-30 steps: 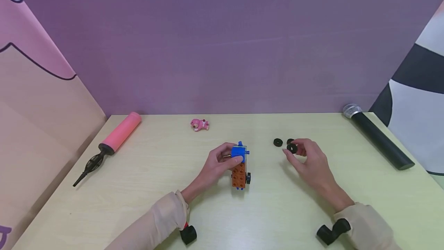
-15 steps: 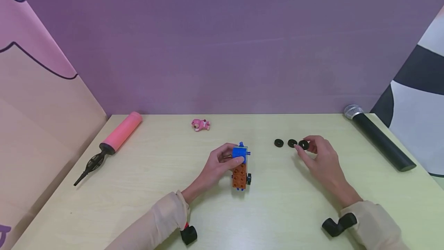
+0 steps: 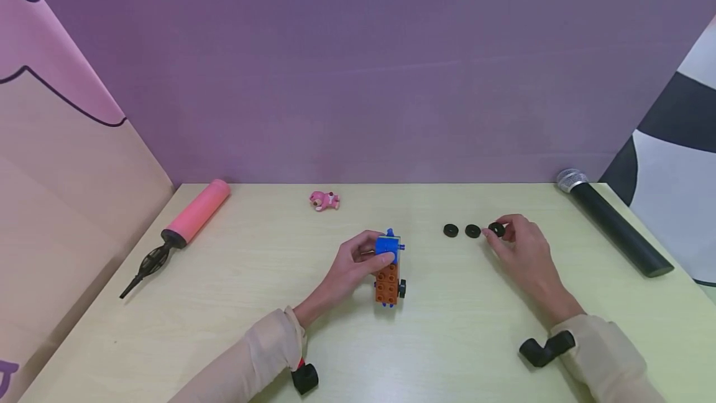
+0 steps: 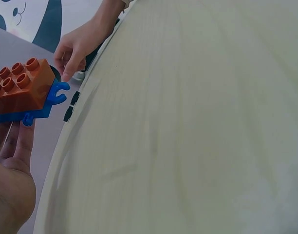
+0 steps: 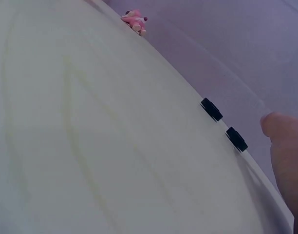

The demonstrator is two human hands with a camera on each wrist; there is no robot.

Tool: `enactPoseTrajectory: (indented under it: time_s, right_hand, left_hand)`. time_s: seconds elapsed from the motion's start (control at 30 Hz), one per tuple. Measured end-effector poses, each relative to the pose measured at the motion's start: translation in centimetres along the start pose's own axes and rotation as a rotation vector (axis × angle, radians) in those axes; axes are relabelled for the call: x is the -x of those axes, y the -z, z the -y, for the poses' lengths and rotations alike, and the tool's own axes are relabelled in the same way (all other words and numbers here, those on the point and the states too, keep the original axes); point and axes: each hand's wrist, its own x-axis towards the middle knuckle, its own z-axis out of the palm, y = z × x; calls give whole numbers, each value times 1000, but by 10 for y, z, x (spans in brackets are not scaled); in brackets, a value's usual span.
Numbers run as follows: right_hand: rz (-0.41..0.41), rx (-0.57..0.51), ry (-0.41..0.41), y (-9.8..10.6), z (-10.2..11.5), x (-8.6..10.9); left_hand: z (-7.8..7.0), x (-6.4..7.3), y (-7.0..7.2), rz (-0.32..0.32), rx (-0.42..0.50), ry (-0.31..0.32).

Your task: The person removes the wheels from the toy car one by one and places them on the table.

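My left hand (image 3: 358, 260) holds a toy block car (image 3: 387, 285) by its blue end, thumb on top. The car's other end is orange with studs, and a black wheel (image 3: 402, 288) sits on its right side. In the left wrist view the orange block (image 4: 22, 87) shows a blue base with a hook-like end. Over on the right, my right hand (image 3: 523, 254) pinches a black toy wheel (image 3: 496, 229) between thumb and fingers, at or just above the table. Two more black wheels, one (image 3: 450, 230) and another (image 3: 472, 231), lie flat to its left.
A pink bear figure (image 3: 325, 200) lies near the back edge. At the left is a pink hand pump (image 3: 198, 211) with a black nozzle. A black microphone (image 3: 615, 226) lies at the right. The purple wall (image 3: 358, 67) rises behind the table (image 3: 224, 328).
Holding the wheel, my right hand has moved right and slightly back, from in front of the other wheels to the right end of their row. My left hand with the car stays in place.
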Motion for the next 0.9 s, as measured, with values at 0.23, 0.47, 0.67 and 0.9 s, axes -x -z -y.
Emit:
enactPoseTrajectory:
  time_s: [0.23,0.47,0.67,0.9]
  right_hand:
    - [40,29,-40,1,-5,-4]
    - [39,101,-18,-3,-13,-6]
    - [55,120,-41,-3,-13,-7]
    - [72,127,-67,-4,-14,-9]
  left_hand:
    - [2,0,1,2,9,-6]
    - [3,0,1,8,11,-11]
    - [4,0,0,6,4,-11]
    - [2,0,-1,14,-4,-6]
